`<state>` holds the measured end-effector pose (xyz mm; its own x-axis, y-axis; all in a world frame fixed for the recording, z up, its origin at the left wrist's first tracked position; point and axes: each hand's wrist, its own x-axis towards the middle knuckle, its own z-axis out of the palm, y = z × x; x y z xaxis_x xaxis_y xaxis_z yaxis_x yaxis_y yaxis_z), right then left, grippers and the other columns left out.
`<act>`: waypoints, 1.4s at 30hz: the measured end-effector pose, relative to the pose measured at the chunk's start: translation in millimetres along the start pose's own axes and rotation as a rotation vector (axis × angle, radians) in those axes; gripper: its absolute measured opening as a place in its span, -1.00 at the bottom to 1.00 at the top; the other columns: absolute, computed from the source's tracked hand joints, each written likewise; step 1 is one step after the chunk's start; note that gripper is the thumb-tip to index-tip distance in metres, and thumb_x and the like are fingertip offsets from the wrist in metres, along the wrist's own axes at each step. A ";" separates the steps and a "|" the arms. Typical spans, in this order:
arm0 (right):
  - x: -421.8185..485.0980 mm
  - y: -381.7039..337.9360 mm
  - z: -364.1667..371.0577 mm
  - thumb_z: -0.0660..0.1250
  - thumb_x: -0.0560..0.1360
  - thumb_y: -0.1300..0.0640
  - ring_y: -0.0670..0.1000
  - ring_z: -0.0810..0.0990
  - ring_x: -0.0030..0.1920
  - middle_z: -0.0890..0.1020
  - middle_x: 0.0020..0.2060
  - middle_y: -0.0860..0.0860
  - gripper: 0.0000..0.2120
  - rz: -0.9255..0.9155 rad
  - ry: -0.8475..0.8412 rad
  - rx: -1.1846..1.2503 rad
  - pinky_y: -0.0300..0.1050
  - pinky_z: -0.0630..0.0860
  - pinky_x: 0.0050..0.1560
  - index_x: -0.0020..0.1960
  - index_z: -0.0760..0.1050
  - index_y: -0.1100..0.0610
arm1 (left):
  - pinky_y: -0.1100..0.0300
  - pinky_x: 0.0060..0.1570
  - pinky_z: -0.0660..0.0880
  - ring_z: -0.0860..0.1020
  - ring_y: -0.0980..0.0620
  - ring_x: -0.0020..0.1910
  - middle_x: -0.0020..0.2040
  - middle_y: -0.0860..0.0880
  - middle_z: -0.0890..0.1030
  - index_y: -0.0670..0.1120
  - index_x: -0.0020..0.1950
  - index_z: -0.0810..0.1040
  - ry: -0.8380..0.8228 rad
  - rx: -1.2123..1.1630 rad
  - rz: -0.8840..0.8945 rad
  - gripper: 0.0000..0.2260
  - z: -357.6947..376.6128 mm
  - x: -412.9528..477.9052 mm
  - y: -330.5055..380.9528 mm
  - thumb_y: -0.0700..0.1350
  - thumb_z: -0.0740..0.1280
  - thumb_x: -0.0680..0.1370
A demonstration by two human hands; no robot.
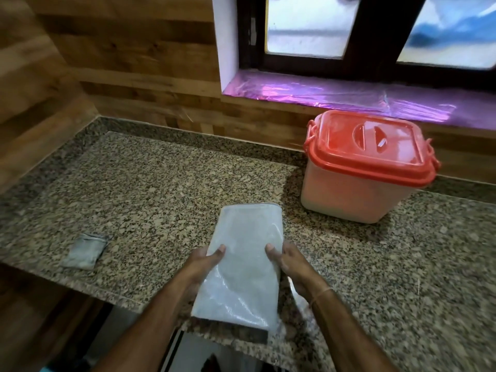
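A flat, pale grey packet in clear plastic is held over the front of the granite counter, its long side running away from me. My left hand grips its left edge, thumb on top. Gripping the right edge is my right hand, thumb also on top. The fingers of both hands are hidden under the packet.
A white tub with a latched red lid stands at the back right near the wall. A small folded grey cloth lies at the front left of the counter. A window sill covered in purple film runs behind. Wood panelling lines the walls.
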<state>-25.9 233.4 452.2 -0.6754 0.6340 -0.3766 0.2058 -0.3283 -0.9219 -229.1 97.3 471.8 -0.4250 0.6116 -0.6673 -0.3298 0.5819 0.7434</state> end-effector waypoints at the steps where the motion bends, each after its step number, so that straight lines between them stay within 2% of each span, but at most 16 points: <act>1: 1.3 0.0 -1.3 0.29 0.68 0.12 0.17 0.73 0.14 0.75 0.14 0.13 -0.75 -0.002 0.016 -0.060 0.19 0.66 0.18 0.27 0.63 0.20 | -0.10 -0.09 0.66 0.70 -0.21 -0.04 0.01 -0.15 0.72 -0.12 0.16 0.59 0.062 -0.001 0.022 -0.74 2.5 -1.8 2.7 0.05 0.38 0.62; 4: 1.9 8.8 -2.1 0.37 0.58 0.02 0.21 0.76 0.01 0.78 -0.01 0.11 -0.76 0.019 0.096 -0.233 0.29 0.66 0.10 0.05 0.70 0.17 | -0.21 -0.05 0.68 0.71 -0.24 0.01 0.05 -0.19 0.73 -0.13 0.17 0.60 0.140 -0.050 0.064 -0.75 2.2 -5.6 4.4 0.03 0.32 0.66; 6: 4.3 14.9 1.4 0.37 0.57 0.06 0.17 0.76 -0.07 0.78 -0.06 0.10 -0.80 0.038 0.131 -0.209 0.16 0.69 -0.09 -0.01 0.70 0.16 | -0.22 0.02 0.67 0.72 -0.22 0.03 0.04 -0.17 0.74 -0.13 0.15 0.64 0.155 -0.018 0.073 -0.78 -5.7 -9.4 -0.2 -0.01 0.34 0.66; 9: 5.9 6.7 19.1 0.29 0.67 0.22 0.05 0.69 -0.30 0.71 -0.08 0.14 -0.86 0.111 0.115 -0.060 -0.13 0.59 -0.41 0.01 0.62 0.15 | 0.08 -0.17 0.67 0.74 -0.09 -0.08 -0.07 -0.07 0.76 -0.11 0.06 0.71 0.234 0.101 0.133 -0.88 -24.3 -21.9 -3.3 -0.10 0.44 0.60; 12: 2.1 -8.0 42.3 0.29 0.68 0.17 0.10 0.74 -0.26 0.71 -0.13 0.14 -0.87 0.119 0.057 0.091 -0.17 0.71 -0.29 0.09 0.57 0.22 | 0.17 -0.24 0.61 0.74 -0.07 -0.13 -0.12 -0.05 0.76 -0.10 0.02 0.72 0.285 0.113 0.148 -0.91 -47.7 -34.0 -5.2 -0.11 0.46 0.58; 14: -1.9 -15.3 58.9 0.35 0.64 0.01 0.18 0.75 -0.18 0.72 -0.13 0.18 -0.67 0.096 0.058 0.153 -0.10 0.74 -0.24 0.06 0.59 0.32 | 0.21 -0.36 0.57 0.73 -0.08 -0.23 -0.15 -0.09 0.74 -0.18 0.07 0.71 0.291 0.069 0.168 -0.82 -61.9 -45.5 -7.4 -0.07 0.43 0.61; 16: -3.4 -15.6 73.1 0.39 0.60 -0.09 0.19 0.75 -0.10 0.72 -0.02 0.25 -0.50 0.079 0.099 0.205 -0.01 0.74 -0.23 0.10 0.60 0.40 | 0.26 -0.49 0.51 0.73 -0.13 -0.27 -0.13 -0.17 0.73 -0.22 0.12 0.66 0.291 0.002 0.172 -0.71 -70.5 -55.3 -12.1 0.01 0.40 0.62; 19: -12.2 -12.3 111.0 0.44 0.52 -0.22 0.28 0.74 0.00 0.73 0.02 0.29 -0.44 0.013 0.098 0.142 0.25 0.71 -0.05 0.05 0.68 0.33 | 0.07 -0.30 0.68 0.73 -0.21 -0.06 -0.01 -0.22 0.74 -0.18 0.11 0.65 0.365 -0.180 0.162 -0.64 -92.0 -79.2 -26.0 0.12 0.44 0.57; 21: -22.0 -9.6 138.3 0.44 0.52 -0.24 0.23 0.74 -0.07 0.75 -0.04 0.29 -0.45 -0.040 0.061 0.083 0.16 0.68 -0.08 0.00 0.71 0.30 | -0.10 -0.11 0.70 0.71 -0.18 0.01 0.02 -0.18 0.74 -0.15 0.08 0.68 0.414 -0.246 0.147 -0.60 -108.7 -91.5 -39.7 0.19 0.47 0.52; 24: -44.2 -1.8 189.6 0.44 0.50 -0.30 0.24 0.69 -0.22 0.71 -0.20 0.28 -0.30 -0.111 -0.011 -0.006 0.04 0.54 -0.20 -0.12 0.59 0.43 | -0.01 -0.04 0.63 0.69 -0.11 0.00 0.00 -0.11 0.73 -0.13 0.07 0.69 0.459 -0.321 0.089 -0.51 -146.5 -125.9 -74.9 0.28 0.49 0.46; 26: -54.8 10.3 221.1 0.43 0.47 -0.36 0.20 0.59 -0.34 0.62 -0.32 0.30 -0.25 -0.162 -0.044 -0.089 0.02 0.43 -0.25 -0.25 0.49 0.40 | -0.06 0.08 0.62 0.69 -0.18 0.03 0.05 -0.17 0.73 -0.20 0.12 0.68 0.468 -0.372 0.062 -0.52 -172.1 -146.6 -103.1 0.20 0.50 0.49; 29: -81.0 28.9 275.0 0.41 0.45 -0.40 0.03 0.45 -0.40 0.50 -0.44 0.08 -0.33 -0.207 -0.081 -0.238 -0.03 0.33 -0.31 -0.38 0.45 0.21 | 0.04 -0.06 0.59 0.65 -0.16 -0.01 0.07 -0.21 0.70 -0.25 0.20 0.64 0.487 -0.431 0.109 -0.69 -211.8 -185.4 -154.8 -0.05 0.45 0.58; 31: -103.4 41.0 313.8 0.42 0.47 -0.37 0.03 0.50 -0.37 0.54 -0.41 0.12 -0.35 -0.230 -0.134 -0.286 -0.04 0.37 -0.30 -0.33 0.50 0.24 | 0.08 -0.11 0.58 0.65 -0.12 -0.03 0.06 -0.18 0.70 -0.24 0.24 0.61 0.534 -0.424 0.140 -0.72 -236.0 -217.1 -191.0 -0.13 0.45 0.58; 35: -135.5 67.9 392.9 0.53 0.48 -0.08 0.07 0.61 -0.17 0.63 -0.19 0.09 -0.68 -0.202 -0.201 -0.301 0.08 0.57 -0.11 -0.16 0.49 0.11 | 0.29 -0.30 0.56 0.63 0.02 -0.12 0.07 -0.17 0.68 -0.16 0.20 0.53 0.680 -0.430 0.182 -0.74 -282.9 -277.4 -254.0 -0.31 0.46 0.55; 38: -144.2 83.9 444.8 0.52 0.51 0.13 0.09 0.63 0.09 0.61 0.12 0.08 -0.69 -0.116 -0.314 -0.332 0.11 0.62 0.13 0.17 0.49 0.09 | 0.20 -0.13 0.55 0.60 0.00 -0.03 0.20 -0.17 0.62 -0.08 0.32 0.46 0.792 -0.395 0.196 -0.56 -310.6 -308.7 -287.3 -0.33 0.49 0.51; 42: -155.8 93.0 506.4 0.48 0.55 0.09 0.13 0.71 0.00 0.72 0.09 0.21 -0.75 -0.010 -0.530 -0.395 -0.07 0.67 -0.10 0.16 0.62 0.20 | 0.01 0.10 0.58 0.56 -0.05 0.15 0.32 -0.05 0.48 0.02 0.49 0.28 0.879 -0.539 0.156 -0.30 -346.0 -337.2 -329.5 -0.27 0.56 0.47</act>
<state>-260.1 -250.5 471.4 -0.9149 0.1721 -0.3652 0.3740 0.0210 -0.9272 -268.8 -486.1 467.7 -0.8878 -0.0722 -0.4545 -0.4594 0.0814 0.8845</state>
